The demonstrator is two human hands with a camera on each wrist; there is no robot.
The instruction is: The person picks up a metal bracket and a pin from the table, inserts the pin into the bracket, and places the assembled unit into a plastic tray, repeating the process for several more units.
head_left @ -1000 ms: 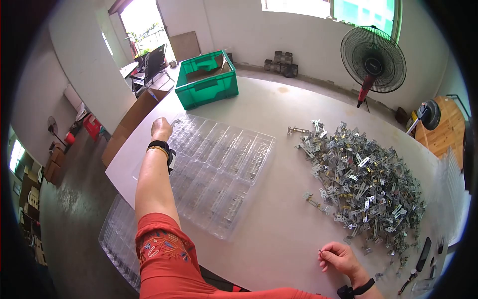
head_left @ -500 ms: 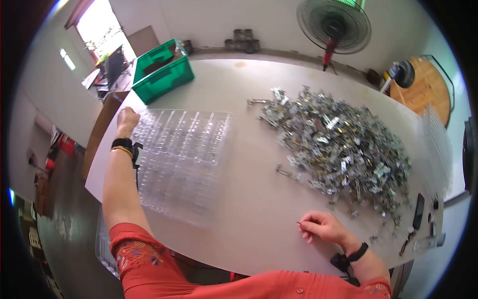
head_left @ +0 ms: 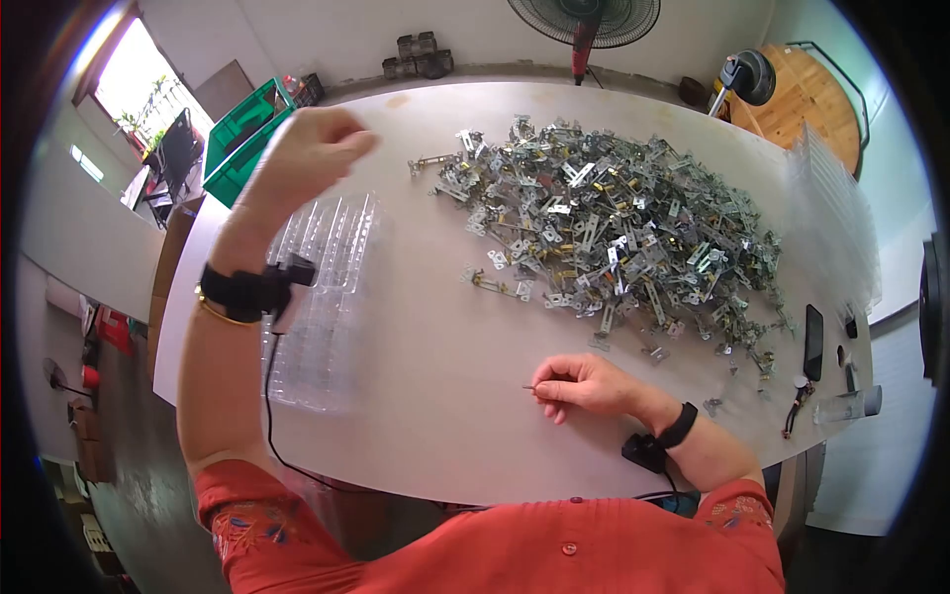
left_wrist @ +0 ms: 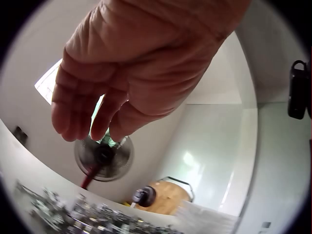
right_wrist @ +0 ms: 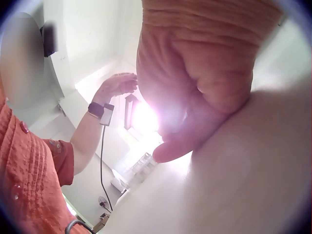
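Observation:
My left hand (head_left: 309, 158) is raised in the air, overlapping the green crate and the clear compartment box (head_left: 315, 342) in the head view. Its fingers (left_wrist: 73, 107) hang loosely bent in the left wrist view, and no held thing shows. Low over the near part of the table, my right hand (head_left: 584, 384) pinches a small, thin dark piece (head_left: 527, 387) between thumb and forefinger. What kind of piece it is, I cannot tell. Beyond the right hand lies a big heap of small metal fittings (head_left: 618, 238), silvery with some brassy parts.
The green crate (head_left: 234, 144) stands at the table's far left corner. Clear plastic trays (head_left: 831, 218) stand at the right edge, near a black phone (head_left: 813, 342) and a clear bottle (head_left: 846, 406). Behind the table is a standing fan (head_left: 584, 30). A cable (head_left: 269, 396) trails from the left wrist.
My left hand has lifted from the compartment box's far left corner and come up and nearer. The right hand still pinches its thin piece. The head view has turned rightward and down.

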